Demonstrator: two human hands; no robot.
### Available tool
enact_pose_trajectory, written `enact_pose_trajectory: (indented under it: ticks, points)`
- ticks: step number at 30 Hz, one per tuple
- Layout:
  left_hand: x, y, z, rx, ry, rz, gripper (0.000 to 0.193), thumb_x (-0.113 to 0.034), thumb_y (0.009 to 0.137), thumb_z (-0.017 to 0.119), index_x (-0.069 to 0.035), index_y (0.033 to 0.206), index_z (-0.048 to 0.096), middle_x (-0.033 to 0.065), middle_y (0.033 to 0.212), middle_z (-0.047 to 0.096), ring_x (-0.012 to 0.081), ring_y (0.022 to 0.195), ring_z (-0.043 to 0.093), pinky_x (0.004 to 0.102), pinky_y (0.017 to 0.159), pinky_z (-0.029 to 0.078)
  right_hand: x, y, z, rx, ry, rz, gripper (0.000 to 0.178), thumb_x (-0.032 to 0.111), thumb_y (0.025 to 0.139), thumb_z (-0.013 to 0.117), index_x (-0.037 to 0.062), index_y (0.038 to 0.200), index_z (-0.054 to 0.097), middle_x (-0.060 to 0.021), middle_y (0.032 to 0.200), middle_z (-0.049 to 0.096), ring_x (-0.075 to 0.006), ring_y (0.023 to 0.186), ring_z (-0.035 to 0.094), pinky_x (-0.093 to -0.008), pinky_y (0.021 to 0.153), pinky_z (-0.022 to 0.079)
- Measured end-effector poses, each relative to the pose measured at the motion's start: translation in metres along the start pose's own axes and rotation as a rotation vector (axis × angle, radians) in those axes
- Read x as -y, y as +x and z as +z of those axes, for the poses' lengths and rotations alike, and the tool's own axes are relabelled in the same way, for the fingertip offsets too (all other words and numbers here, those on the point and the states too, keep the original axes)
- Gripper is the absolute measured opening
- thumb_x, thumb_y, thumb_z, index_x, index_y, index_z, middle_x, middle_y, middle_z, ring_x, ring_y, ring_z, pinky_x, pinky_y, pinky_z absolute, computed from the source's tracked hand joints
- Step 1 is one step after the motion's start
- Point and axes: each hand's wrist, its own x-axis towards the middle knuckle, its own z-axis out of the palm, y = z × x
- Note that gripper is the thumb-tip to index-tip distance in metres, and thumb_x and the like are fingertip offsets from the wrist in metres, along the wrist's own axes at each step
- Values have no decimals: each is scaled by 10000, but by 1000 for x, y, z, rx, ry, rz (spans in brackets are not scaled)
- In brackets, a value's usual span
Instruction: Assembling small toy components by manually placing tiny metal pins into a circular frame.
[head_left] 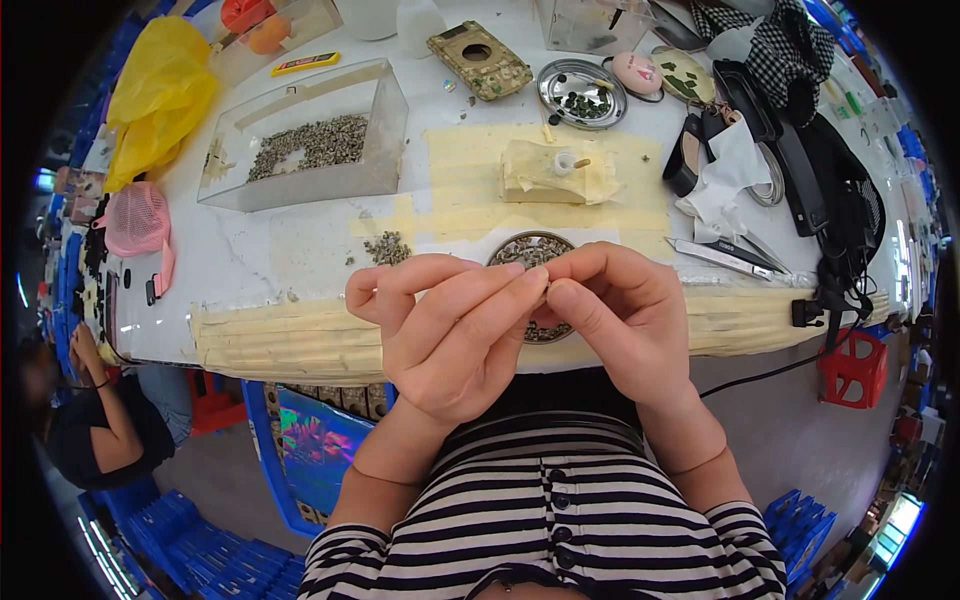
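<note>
Left hand [450, 330] and right hand [620, 315] pinched fingertip to fingertip – whatever they grip is too small to tell – directly above round dish of small parts [532, 252], partly covering it.

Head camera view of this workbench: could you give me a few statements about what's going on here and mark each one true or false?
1. Both hands meet fingertip to fingertip above a round dish of small parts. True: the left hand and right hand pinch together over the round dish.
2. The clear plastic box is empty. False: the clear plastic box holds a pile of small grey parts.
3. A yellow plastic bag lies at the table's far left. True: the yellow bag is there.
4. The tweezers are in the right hand. False: the tweezers lie on the table to its right.
5. The table edge is bare metal. False: the table edge is wrapped in beige tape.
</note>
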Motion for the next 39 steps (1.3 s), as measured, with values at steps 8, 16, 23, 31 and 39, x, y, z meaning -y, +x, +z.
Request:
enact_pose_trajectory:
  ticks: [8, 16, 23, 31, 39]
  points:
    - [-1, -2, 6, -7, 69, -22, 260, -29, 721, 810, -116, 962, 764, -36, 932, 699, 188, 839, 587, 330, 806, 371, -11, 3, -3, -119, -684, -557, 128, 37, 896, 729, -32, 994, 684, -52, 891, 706, -84, 764, 665, -228, 713, 551]
    - [0, -2, 0, 10, 25, -15, 272, -25, 709, 809, -110, 964, 763, -29, 924, 697, 195, 849, 583, 328, 812, 372, -7, 4, -1, -37, -130, -125, 135, 25, 870, 755, -21, 979, 689, -62, 877, 705, -96, 781, 678, -235, 695, 554]
    - [-1, 0, 7, 4, 46, -51, 255, -12, 703, 802, -94, 937, 745, -11, 887, 680, 212, 863, 581, 336, 825, 367, -13, 9, 0, -157, -843, -757, 199, 5, 793, 786, -2, 980, 717, -108, 874, 702, -193, 714, 687, -274, 634, 563]
    - [5, -4, 13, -41, 15, -81, 267, -32, 673, 806, -125, 915, 743, -39, 858, 660, 180, 848, 570, 361, 834, 284, -21, 10, 0, -173, -980, -931, 275, -12, 771, 778, 10, 1043, 747, -120, 900, 715, -226, 721, 699, -279, 603, 564]
    - [0, -2, 3, -24, 20, -68, 232, -7, 737, 813, -84, 945, 748, 6, 891, 677, 215, 867, 573, 325, 800, 412, -11, 2, -1, -38, -251, -268, 216, -6, 890, 706, -28, 1102, 736, -121, 966, 717, -137, 814, 667, -244, 713, 539]
